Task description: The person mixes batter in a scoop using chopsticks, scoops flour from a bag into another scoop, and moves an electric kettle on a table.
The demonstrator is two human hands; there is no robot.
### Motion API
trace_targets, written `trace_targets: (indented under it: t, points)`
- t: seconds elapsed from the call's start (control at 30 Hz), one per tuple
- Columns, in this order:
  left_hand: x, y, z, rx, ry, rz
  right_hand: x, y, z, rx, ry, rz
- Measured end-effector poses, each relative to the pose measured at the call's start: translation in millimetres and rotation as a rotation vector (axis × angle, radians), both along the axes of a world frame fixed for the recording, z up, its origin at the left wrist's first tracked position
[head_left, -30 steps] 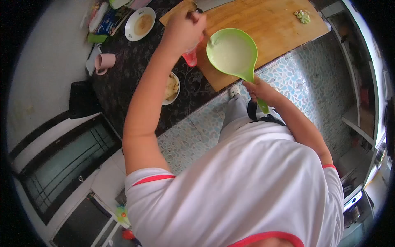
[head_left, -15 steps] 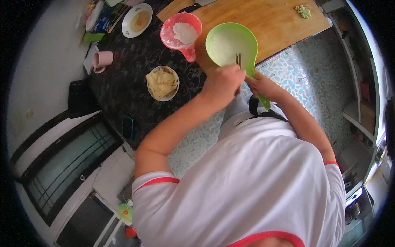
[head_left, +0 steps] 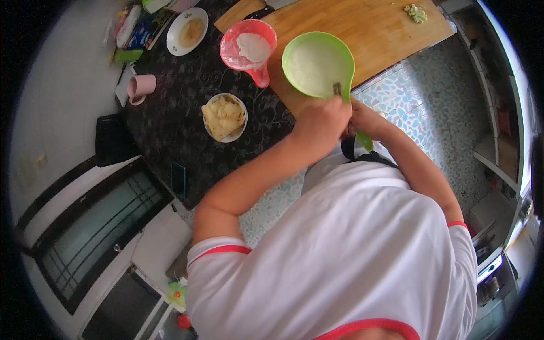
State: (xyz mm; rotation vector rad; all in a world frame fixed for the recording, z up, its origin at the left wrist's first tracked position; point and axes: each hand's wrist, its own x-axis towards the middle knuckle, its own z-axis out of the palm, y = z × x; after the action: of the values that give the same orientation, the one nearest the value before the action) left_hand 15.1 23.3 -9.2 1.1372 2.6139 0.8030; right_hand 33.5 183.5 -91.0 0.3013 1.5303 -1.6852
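Observation:
A green long-handled scoop [head_left: 317, 65] holds pale, creamy liquid in its round bowl. My right hand [head_left: 365, 120] is closed around its handle, below the bowl. My left hand [head_left: 323, 123] is closed on chopsticks [head_left: 337, 88], whose blurred tips reach into the liquid near the handle side. The two hands are close together, and the left one partly covers the handle. To the left of the scoop is a red scoop [head_left: 231, 54] with white flour [head_left: 253, 47] in it.
On the dark patterned table [head_left: 170, 107] are a bowl of pale flat pieces [head_left: 224, 117], a plate with brownish residue [head_left: 192, 32], a pink mug [head_left: 140, 86] and a phone [head_left: 178, 180]. A wooden board [head_left: 379, 34] bears chopped greens [head_left: 416, 13]; a knife handle [head_left: 259, 12] lies behind.
My left hand has moved right, towards the handle, and the chopstick tips have shifted to the right within the liquid. My right hand stays on the handle.

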Motion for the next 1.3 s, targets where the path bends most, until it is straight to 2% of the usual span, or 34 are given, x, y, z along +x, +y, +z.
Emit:
trace_targets:
  t: [0.1, 0.13, 0.23, 0.27, 0.3, 0.33, 0.37, 0.4, 0.5, 0.53, 0.57, 0.6, 0.7, 0.73, 0.77, 0.83, 0.9, 0.93, 1.03, 1.1, 1.17, 1.23, 1.3]
  points:
    - [-30.5, -8.7, -3.5, 0.026, 0.014, 0.231, -0.3, -3.7, 5.4, 0.032, -0.011, 0.01]
    - [-24.9, -8.8, 5.4, -0.186, -0.082, 0.206, -0.8, -3.3, 7.0, 0.032, -0.01, 0.002]
    - [10.8, 5.1, 2.6, -0.054, 0.04, 0.048, -0.4, -4.3, 9.3, 0.018, 0.067, 0.002]
    - [7.4, 5.4, 0.2, -0.035, 0.001, 0.016, -0.2, -1.7, -0.3, -0.016, 0.096, 0.016]
    - [-1.6, 3.4, -0.4, -0.033, 0.006, 0.082, 3.1, -0.7, -5.5, -0.049, 0.121, 0.027]
    - [-16.3, -1.1, -1.5, -0.027, 0.019, 0.144, -2.6, -2.2, 12.0, 0.079, 0.013, 0.073]
    - [-27.0, -4.6, -0.8, -0.016, 0.04, 0.202, -1.7, -3.0, 11.7, 0.067, 0.015, 0.048]
    - [-23.6, -7.5, 5.0, -0.196, -0.059, 0.175, -0.2, -3.1, 9.5, 0.056, 0.018, 0.025]
    - [3.2, 1.1, 4.5, -0.007, -0.006, -0.024, -1.1, -2.0, 8.2, 0.023, 0.078, 0.047]
    - [2.4, 6.5, 2.5, -0.116, -0.04, -0.032, -0.7, 1.5, 2.5, -0.003, 0.128, 0.1]
    - [-6.0, 5.1, -1.4, -0.032, -0.034, 0.051, 0.7, 2.2, -2.7, -0.032, 0.178, 0.152]
    - [-21.4, 2.4, -6.7, 0.052, -0.02, 0.133, 2.0, -0.7, -8.0, 0.012, 0.032, 0.031]
    - [-57.1, -16.8, -6.9, 0.296, 0.011, 0.392, -0.4, -3.2, 11.7, 0.022, -0.009, 0.015]
    - [-61.0, -20.5, 9.6, 0.224, -0.072, 0.49, -2.1, -3.9, 16.1, 0.049, 0.006, 0.047]
    - [-66.8, -22.5, 9.3, 0.247, -0.013, 0.502, -2.0, -3.4, 15.8, 0.052, 0.017, 0.043]
    - [-65.6, -8.0, 10.2, 0.4, -0.057, 0.484, -0.7, -2.8, 12.3, 0.055, 0.035, 0.034]
    - [-50.6, 12.1, 17.9, 0.397, -0.115, 0.371, -0.5, -2.4, 9.9, 0.023, -0.015, 0.022]
    - [-42.3, 16.1, 14.7, 0.309, -0.007, 0.26, -0.7, -1.0, 9.5, 0.009, -0.037, 0.014]
    - [-24.5, -8.6, 18.3, 0.16, -0.155, 0.154, -1.2, -1.1, 11.9, 0.026, -0.016, 0.019]
    - [-36.6, -37.7, 21.6, 0.076, -0.375, 0.35, -1.0, -1.3, 11.6, 0.011, 0.024, 0.023]
    - [-52.2, -51.2, 12.5, 0.236, -0.3, 0.515, 3.2, -1.4, 12.7, 0.014, 0.028, 0.027]
    - [-49.3, -40.1, 30.9, 0.183, -0.149, 0.491, -0.3, -1.6, 14.7, 0.032, 0.018, 0.034]
    - [-36.2, -22.4, 40.6, 0.304, -0.213, 0.43, -1.4, -0.1, 11.3, 0.063, 0.073, 0.054]
